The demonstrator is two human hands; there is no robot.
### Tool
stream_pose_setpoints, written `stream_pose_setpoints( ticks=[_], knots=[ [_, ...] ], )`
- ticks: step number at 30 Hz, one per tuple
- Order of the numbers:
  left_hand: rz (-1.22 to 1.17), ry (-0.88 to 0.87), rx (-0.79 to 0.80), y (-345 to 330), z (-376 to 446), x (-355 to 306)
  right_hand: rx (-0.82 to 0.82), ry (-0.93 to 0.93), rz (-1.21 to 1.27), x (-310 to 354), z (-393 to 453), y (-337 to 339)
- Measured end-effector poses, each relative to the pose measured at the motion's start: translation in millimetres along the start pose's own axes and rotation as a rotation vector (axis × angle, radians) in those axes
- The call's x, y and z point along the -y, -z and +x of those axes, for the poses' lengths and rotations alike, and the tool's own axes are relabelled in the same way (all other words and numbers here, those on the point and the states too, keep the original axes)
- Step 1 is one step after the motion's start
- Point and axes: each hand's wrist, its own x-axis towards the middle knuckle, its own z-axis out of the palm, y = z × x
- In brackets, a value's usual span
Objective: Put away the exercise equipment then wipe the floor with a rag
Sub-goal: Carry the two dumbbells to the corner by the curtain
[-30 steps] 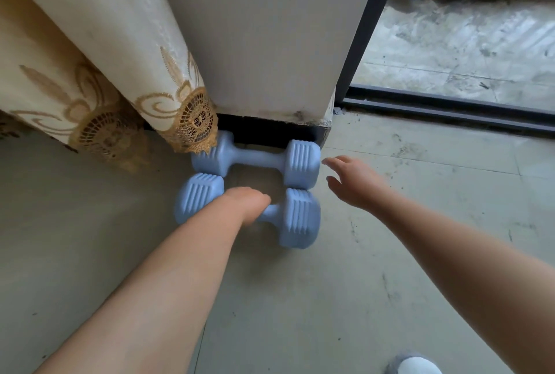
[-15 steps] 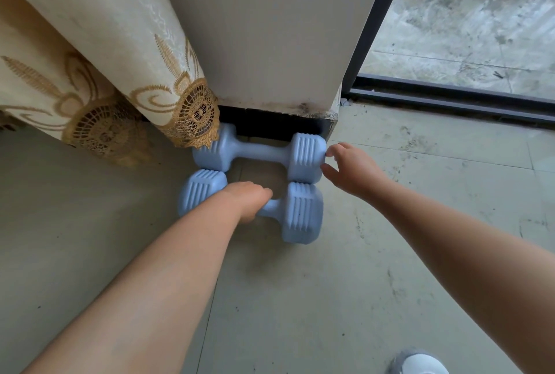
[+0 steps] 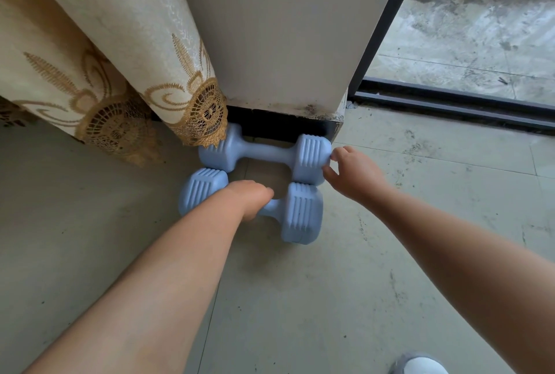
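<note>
- Since a second ago: right hand (image 3: 356, 177) moved in from the open floor and now touching the outer end of the far dumbbell (image 3: 265, 153), fingers curled against its ribbed head.
- Near dumbbell (image 3: 295, 211) shifted a little closer to the far one; the heads on the right side now touching or almost.
- Left hand (image 3: 250, 198) wrapped tight around the handle of the near dumbbell, same as before.
- Both dumbbells lying on the tiled floor (image 3: 300, 298), side by side, at the foot of the grey cabinet (image 3: 282, 34), beside the curtain (image 3: 126, 52).
- Probably the last lining-up of the pair; putting away nearly finished, wiping not yet begun, no rag in view.
</note>
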Motion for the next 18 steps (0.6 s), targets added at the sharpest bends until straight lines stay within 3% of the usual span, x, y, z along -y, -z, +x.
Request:
stream_pose_setpoints(
  ticks=[6, 10, 14, 18],
  knots=[
    [-0.019, 0.006, -0.029, 8, -9, 5, -0.112, 0.022, -0.044, 0, -1, 2],
    [-0.027, 0.029, -0.110, 25, -27, 8, -0.148, 0.163, -0.090, 14, 2, 5],
    [-0.104, 0.261, -0.272, 40, -61, 14, -0.053, 0.119, -0.148, 36, 1, 19],
    [-0.274, 0.378, -0.241, 49, -123, 4, 0.126, 0.074, -0.174, 65, -41, 53]
  ],
)
